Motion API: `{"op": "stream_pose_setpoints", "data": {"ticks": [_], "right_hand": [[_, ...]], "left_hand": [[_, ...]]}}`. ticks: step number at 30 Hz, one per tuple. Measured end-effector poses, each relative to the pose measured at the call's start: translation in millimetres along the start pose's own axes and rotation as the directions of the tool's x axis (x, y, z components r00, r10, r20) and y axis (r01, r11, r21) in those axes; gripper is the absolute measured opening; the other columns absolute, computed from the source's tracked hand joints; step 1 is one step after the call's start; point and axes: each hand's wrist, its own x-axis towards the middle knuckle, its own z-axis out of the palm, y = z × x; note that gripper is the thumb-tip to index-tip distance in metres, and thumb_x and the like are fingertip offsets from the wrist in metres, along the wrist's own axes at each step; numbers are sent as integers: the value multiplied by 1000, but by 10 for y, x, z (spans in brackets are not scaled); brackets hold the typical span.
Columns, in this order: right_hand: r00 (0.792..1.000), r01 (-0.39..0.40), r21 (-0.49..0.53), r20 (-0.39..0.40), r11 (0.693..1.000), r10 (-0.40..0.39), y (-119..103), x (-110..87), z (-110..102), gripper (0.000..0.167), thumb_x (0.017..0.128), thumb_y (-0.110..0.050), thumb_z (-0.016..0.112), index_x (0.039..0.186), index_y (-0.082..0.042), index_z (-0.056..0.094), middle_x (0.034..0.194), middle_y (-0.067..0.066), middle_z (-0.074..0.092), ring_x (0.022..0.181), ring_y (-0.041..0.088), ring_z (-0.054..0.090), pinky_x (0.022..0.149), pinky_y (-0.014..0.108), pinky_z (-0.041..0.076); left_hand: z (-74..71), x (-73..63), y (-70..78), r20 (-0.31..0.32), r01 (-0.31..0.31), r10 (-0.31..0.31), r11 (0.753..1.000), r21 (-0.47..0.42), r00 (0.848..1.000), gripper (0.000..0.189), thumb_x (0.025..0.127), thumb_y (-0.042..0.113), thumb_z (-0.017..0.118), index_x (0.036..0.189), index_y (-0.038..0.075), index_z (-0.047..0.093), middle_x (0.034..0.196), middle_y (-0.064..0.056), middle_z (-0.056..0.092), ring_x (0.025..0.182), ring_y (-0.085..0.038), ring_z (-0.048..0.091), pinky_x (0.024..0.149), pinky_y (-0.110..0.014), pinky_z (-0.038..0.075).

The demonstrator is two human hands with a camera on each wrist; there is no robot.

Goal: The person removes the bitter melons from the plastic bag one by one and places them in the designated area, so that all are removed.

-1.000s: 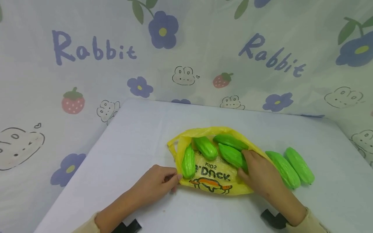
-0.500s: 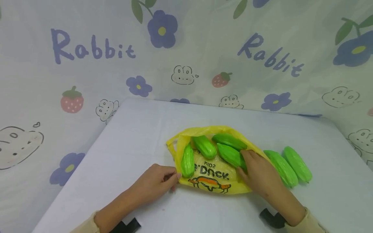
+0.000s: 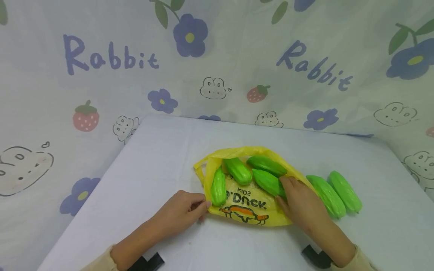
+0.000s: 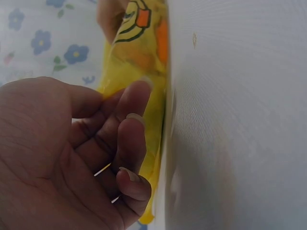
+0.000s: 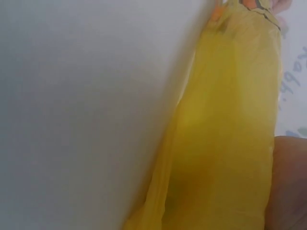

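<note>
A yellow plastic bag (image 3: 247,223) with a duck print and mirrored lettering lies on its side, its mouth facing the head camera. Several glossy green, ridged, cucumber-like vegetables are inside it. My left hand (image 3: 184,210) pinches the near left edge of the bag between thumb and index finger; in the left wrist view its other fingers curl loosely. Inside the mouth on the right, my right hand (image 3: 303,203) holds the right end of one green vegetable (image 3: 268,181) between thumb and fingers. The bag (image 5: 225,124) hides most of that hand in the right wrist view.
Two more green vegetables lie on the white table (image 3: 162,158), to the right of the bag: a nearer one (image 3: 327,196) and an outer one (image 3: 346,192). A printed curtain (image 3: 230,56) with flowers and rabbits stands behind the table.
</note>
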Motion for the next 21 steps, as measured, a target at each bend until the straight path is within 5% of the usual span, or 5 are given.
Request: {"op": "stream_pose_setpoints", "data": {"ticks": [14,21], "right_hand": [[992,-76,101,105,992,65,136,-30,-76,55,91,-21,82,134,4,60,127,22,67,116,43,64,95,59,51],[989,-90,203,132,975,63,120,-42,-101,54,92,-24,82,135,0,60,127,16,69,115,37,66,93,57,53]], "left_hand": [[10,45,23,13,-43,43,999,29,999,32,108,31,60,78,22,67,65,15,63,55,-4,48,55,-25,42],[-1,-9,18,3,-14,14,999,44,1000,32,108,31,60,79,23,66,65,17,63,56,-4,48,56,-25,42]]}}
